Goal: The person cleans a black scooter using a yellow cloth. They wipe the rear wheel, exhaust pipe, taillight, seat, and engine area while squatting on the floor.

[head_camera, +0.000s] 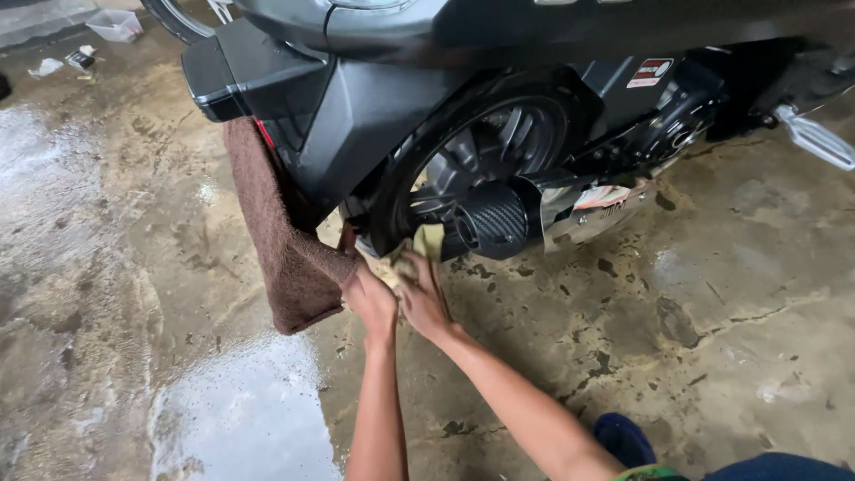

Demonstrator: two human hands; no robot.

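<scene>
Down low, I see my left hand [370, 298] pinching the brown towel [280, 236] hanging off the black scooter [374, 98]. My right hand [423, 298] presses a yellow cloth [419, 249] by the back wheel [485, 156], fingers flat.

Two bare forearms come up from the bottom edge of the view, uncovered from elbow to wrist, with no sleeves, gloves, watch, rings or bands on them. They end in the left hand [370, 303] and the right hand [425, 303], both bare, with short, plain fingers. At the lower right corner a small strip of clothing with a green pattern [650, 473] shows beside dark blue fabric [775, 467], and a rounded dark blue shape [623, 438] lies just above it; what kind of garment each one is cannot be told.
</scene>
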